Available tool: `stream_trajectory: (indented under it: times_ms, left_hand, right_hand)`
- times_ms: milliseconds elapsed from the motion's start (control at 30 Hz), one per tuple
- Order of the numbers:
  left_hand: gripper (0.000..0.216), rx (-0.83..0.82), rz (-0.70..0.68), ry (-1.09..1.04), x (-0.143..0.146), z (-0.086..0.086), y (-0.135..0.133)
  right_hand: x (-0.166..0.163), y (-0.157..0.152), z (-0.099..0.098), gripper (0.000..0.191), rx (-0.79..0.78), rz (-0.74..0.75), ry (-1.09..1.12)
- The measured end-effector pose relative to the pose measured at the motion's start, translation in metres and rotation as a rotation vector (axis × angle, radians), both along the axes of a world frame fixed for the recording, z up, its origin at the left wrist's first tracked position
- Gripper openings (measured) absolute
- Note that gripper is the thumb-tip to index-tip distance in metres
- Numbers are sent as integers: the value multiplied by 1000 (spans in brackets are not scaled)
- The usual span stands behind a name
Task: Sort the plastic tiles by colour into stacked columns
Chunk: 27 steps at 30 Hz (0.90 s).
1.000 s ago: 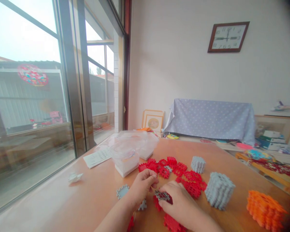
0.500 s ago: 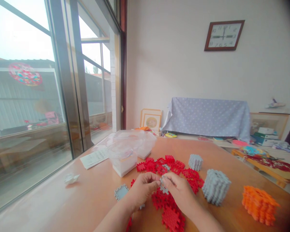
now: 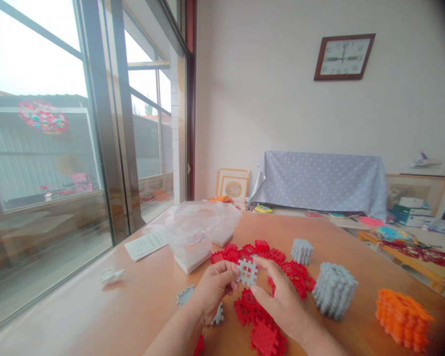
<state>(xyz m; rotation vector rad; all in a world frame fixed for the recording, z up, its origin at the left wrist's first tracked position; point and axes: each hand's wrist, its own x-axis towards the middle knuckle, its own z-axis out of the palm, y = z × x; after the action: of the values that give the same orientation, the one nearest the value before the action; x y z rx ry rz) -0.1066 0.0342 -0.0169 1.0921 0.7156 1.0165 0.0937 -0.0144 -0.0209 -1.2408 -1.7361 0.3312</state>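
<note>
A grey square interlocking plastic tile with notched edges and a window-like centre is pinched at its left edge by my left hand. My right hand has thumb and index finger spread apart beside the tile's right corners; whether they touch it I cannot tell. Beneath and around both hands lie many loose red interlocking tiles. Two more grey tiles lie by my left forearm: one solid-faced tile and another tile, partly hidden by my left wrist.
On the right of the wooden table stand a small grey stack, a larger grey stack and an orange stack. Clear plastic containers, a printed sheet and a crumpled white scrap are at the left.
My right fingers have parted from their pinch and spread open. The grey tile is now turned face-on in my left hand, a little higher than before.
</note>
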Motion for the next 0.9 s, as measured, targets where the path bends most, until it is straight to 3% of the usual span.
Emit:
stream_trajectory:
  times_ms: [200, 400, 600, 900]
  left_hand:
    - [23, -54, -3, -38, 0, -2, 1]
    - [25, -146, 5, -102, 3, 0, 0]
    - [30, -191, 3, -124, 6, 3, -3]
    - [27, -148, -47, -154, 6, 1, -6]
  right_hand:
    - [1, 5, -6, 54, 65, -61, -73]
    - [-8, 0, -2, 41, 188, -245, -194]
    - [-28, -8, 1, 40, 197, -392, -306]
    - [-29, -9, -2, 43, 227, -429, -340]
